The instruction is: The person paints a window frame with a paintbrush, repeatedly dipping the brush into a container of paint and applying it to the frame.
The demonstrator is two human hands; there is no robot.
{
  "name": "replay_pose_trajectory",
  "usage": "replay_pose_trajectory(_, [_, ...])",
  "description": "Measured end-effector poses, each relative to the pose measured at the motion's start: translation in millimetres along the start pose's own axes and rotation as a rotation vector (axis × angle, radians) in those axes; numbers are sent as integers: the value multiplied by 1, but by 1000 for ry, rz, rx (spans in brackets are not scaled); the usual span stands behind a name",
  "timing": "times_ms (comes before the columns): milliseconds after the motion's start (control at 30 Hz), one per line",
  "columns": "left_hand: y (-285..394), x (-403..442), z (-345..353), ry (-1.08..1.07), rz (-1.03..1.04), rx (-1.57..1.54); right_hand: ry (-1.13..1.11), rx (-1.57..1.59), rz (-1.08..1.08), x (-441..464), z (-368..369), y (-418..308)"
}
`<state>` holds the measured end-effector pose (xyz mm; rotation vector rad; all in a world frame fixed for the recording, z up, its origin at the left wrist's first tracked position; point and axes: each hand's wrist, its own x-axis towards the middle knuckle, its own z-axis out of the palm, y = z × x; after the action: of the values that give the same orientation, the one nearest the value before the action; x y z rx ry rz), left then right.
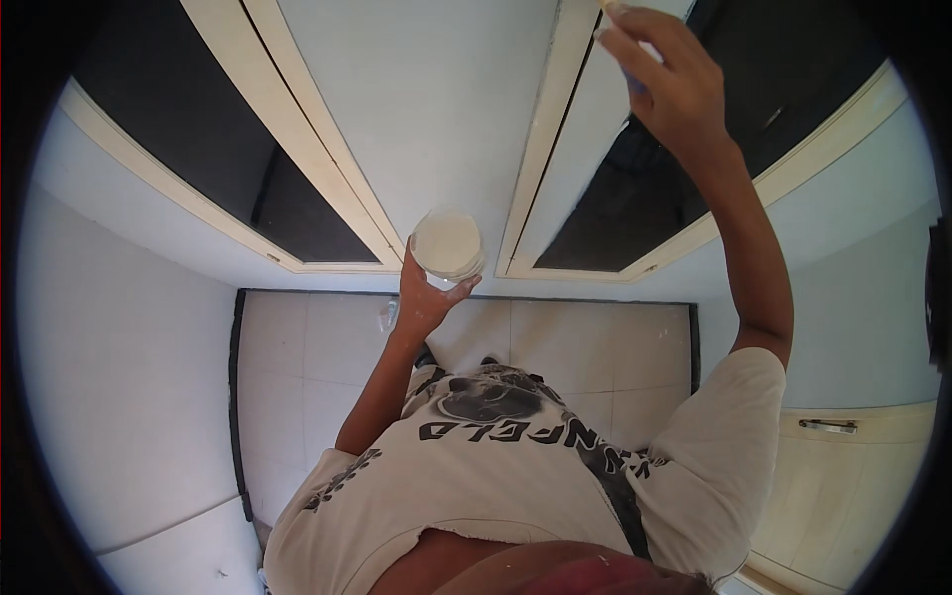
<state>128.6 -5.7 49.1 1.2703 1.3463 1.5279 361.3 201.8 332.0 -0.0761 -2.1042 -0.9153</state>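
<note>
My left hand is wrapped around a round, clear-walled tub of whitish paint or paste. It holds the tub in front of the white wall strip between two dark-paned windows. My right hand is raised at the top right, beside the cream frame of the right window. Its fingers are bent and pinched together at the top edge of the view. A small pale bit shows at the fingertips, but most of it is cut off and I cannot tell what it is.
The left window and right window have cream frames. Below them is a light tiled floor with dark skirting. A clear object lies near my feet. At the lower right stands a cream cabinet door with a metal handle.
</note>
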Motion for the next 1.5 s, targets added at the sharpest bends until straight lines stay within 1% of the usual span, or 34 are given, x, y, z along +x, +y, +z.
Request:
replay_pose_trajectory(33, [-6,-1,-2,-5,-18,9,-5,10,17,-20,9,-14])
replay_pose_trajectory(100, [-21,-5,-8,-26,-47,28,-100,94,140,-59,18,-51])
replay_pose_trajectory(133, [-19,-7,-6,-34,-60,35,-104,100,156,-75,15,-66])
replay_pose_trajectory(200, [-19,-9,-6,-28,-102,-78,-289,293,360,-105,11,-101])
replay_pose_trajectory(233, [-25,-10,-8,-42,-111,-72,-294,291,376,-122,12,-118])
replay_pose_trajectory(300, [-43,-10,-12,-26,-65,2,-260,558,936,-159,13,-153])
replay_pose_trajectory(333, [-51,-10,-13,-46,-72,1,-264,546,954,-172,12,-173])
replay_pose_trajectory(400, [-60,-10,-14,-45,-69,-84,67,584,1412,-188,4,-211])
replay_pose_trajectory(433, [-61,-8,-14,-62,-81,-85,63,571,1429,-192,1,-230])
replay_pose_trajectory(500, [-55,-5,-18,-110,-66,-62,472,605,1892,-192,-4,-269])
replay_pose_trajectory(533, [-54,-2,-21,-153,-38,3,458,592,1963,-197,-8,-283])
replay_pose_trajectory(567, [-52,1,-24,-179,-47,10,469,571,1984,-204,-10,-294])
replay_pose_trajectory(633, [-51,6,-30,-236,-21,77,491,631,2033,-215,-12,-309])
replay_pose_trajectory(667, [-54,8,-30,-243,-36,13,498,613,2054,-219,-13,-310])
replay_pose_trajectory(733, [-52,10,-32,-271,-58,-2,373,578,2073,-221,-20,-301])
replay_pose_trajectory(767, [-50,11,-33,-280,-64,-19,380,560,2090,-220,-24,-298])
replay_pose_trajectory(800, [-50,12,-33,-253,-32,-8,396,512,2071,-218,-27,-292])
replay_pose_trajectory(833, [-49,12,-31,-273,-37,-3,413,467,2051,-218,-32,-288])
replay_pose_trajectory(867, [-48,14,-31,-285,-7,41,471,439,2057,-217,-36,-285])
replay_pose_trajectory(900, [-47,15,-33,-294,23,83,475,426,2071,-215,-40,-284])
replay_pose_trajectory(967, [-46,18,-37,-348,8,95,559,260,1982,-213,-46,-283])
replay_pose_trajectory(1033, [-44,22,-38,-400,7,99,547,209,2000,-211,-55,-287])
replay_pose_trajectory(1100, [-40,21,-38,-423,-52,55,510,96,1953,-209,-62,-294])
replay_pose_trajectory(1133, [-41,21,-38,-434,-42,45,516,78,1943,-212,-64,-299])
replay_pose_trajectory(1233, [-46,17,-35,-425,-38,-2,579,104,1957,-214,-70,-306])
replay_pose_trajectory(1300, [-47,15,-39,-420,-85,-26,762,142,2019,-208,-60,-307])
replay_pose_trajectory(1333, [-47,15,-40,-433,-86,-24,769,129,2023,-213,-57,-306])
replay_pose_trajectory(1400, [-43,13,-40,-419,-57,-13,930,184,2038,-239,-47,-298])
replay_pose_trajectory(1467, [-37,16,-40,-438,-52,-8,1043,193,2037,-281,-24,-297])
replay_pose_trajectory(1500, [-35,18,-39,-443,-45,-8,1056,178,2042,-299,-13,-296])
